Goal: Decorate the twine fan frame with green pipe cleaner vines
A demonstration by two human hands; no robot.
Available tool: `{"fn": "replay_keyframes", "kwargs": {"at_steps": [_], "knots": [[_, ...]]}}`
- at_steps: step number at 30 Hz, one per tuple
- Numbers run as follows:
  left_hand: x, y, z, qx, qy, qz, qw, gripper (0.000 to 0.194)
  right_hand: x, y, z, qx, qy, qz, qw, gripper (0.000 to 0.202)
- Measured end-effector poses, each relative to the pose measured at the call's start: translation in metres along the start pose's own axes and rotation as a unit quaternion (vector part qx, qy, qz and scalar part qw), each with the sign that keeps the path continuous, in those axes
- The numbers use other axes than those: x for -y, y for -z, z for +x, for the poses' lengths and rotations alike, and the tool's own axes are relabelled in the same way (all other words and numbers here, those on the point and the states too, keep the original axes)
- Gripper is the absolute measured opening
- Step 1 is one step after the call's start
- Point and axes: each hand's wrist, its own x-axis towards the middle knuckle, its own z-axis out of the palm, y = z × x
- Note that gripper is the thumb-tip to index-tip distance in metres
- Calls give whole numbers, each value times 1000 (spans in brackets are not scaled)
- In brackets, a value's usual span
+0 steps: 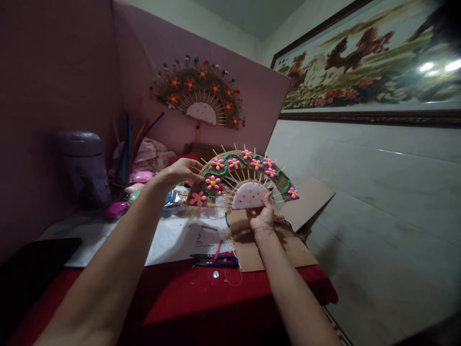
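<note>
A half-round decorative fan [248, 174] of twine and thin sticks is held up above the table. Pink clay flowers and a wavy green strip run along its brown band, and its base is a white half-disc with reddish dots. My right hand [262, 217] grips that base from below, thumb in front and the other fingers mostly behind. At the upper left edge, my left hand [184, 172] pinches the band, its fingertips partly hidden by the fan. Stick ends poke out past the upper rim, bare of beads.
A similar fan [201, 113] with orange flowers and bead-tipped sticks hangs on a pink board [252, 91]. Blue snips [219, 261] lie on the red-covered table [201, 298], near cardboard [284, 252] and white paper [169, 242]. Clay packets [143, 177] and a lidded container [86, 168] stand left.
</note>
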Motion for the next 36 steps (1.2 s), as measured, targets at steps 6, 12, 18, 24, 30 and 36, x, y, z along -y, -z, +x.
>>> {"fn": "replay_keyframes", "kwargs": {"at_steps": [6,12,18,24,30,36], "knots": [[0,-1,3,-17,11,15,1000,28,1,0,2,0,-2,0,1000,34],[-2,2,-2,-14,-6,13,1000,37,0,3,5,21,3,-5,1000,35],[-2,5,-3,-12,-3,6,1000,40,1,2,3,23,-2,-16,1000,38],[-2,0,-1,-23,-5,17,1000,38,1,-2,0,1,-16,20,1000,29],[0,-5,0,-31,-7,4,999,35,-1,0,3,7,-8,-13,1000,36],[5,-9,5,-31,-7,-4,999,42,2,-8,-7,13,-17,-2,1000,31]]}}
